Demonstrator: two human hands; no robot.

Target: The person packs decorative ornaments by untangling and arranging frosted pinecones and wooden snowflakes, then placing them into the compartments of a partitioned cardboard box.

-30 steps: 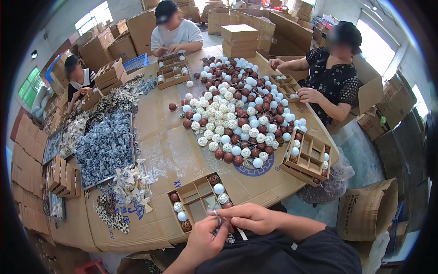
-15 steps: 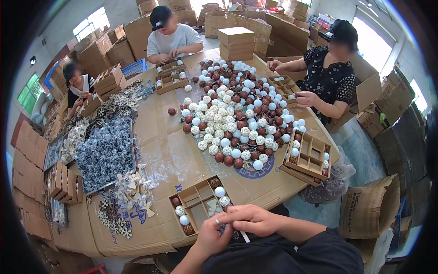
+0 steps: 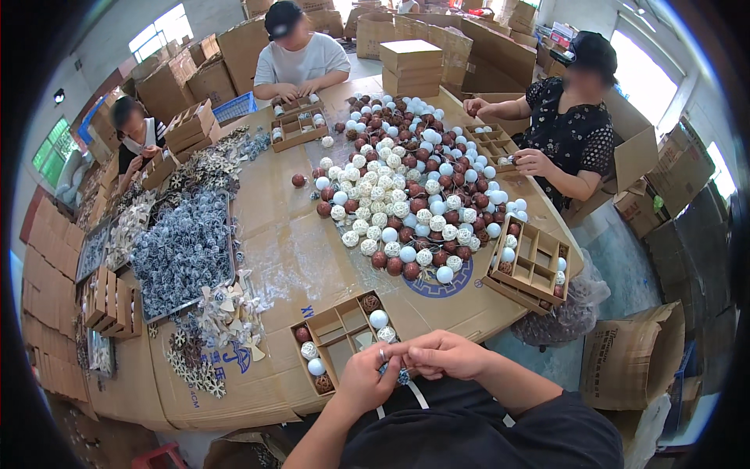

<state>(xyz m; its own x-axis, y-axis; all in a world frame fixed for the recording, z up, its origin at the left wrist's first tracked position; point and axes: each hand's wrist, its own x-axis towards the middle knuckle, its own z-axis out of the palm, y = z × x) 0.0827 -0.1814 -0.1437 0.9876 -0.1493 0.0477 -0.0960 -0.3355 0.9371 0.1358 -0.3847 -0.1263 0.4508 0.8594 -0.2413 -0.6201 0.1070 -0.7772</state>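
A small blue ornament [image 3: 401,376] sits pinched between the left hand [image 3: 367,380] and the right hand [image 3: 444,356], just in front of the divided wooden box [image 3: 344,338]. Since a second ago the hands have moved closer together over it, so the fiddling continues. Brown cartons [image 3: 634,361] stand around the cardboard-covered table [image 3: 289,250].

Both hands [image 3: 406,367] together at midline (fingers pinched, touching).

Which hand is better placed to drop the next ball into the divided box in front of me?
Left, probably. The left hand lies nearest the divided box, almost over its near edge, while the right hand sits farther right, off the box.
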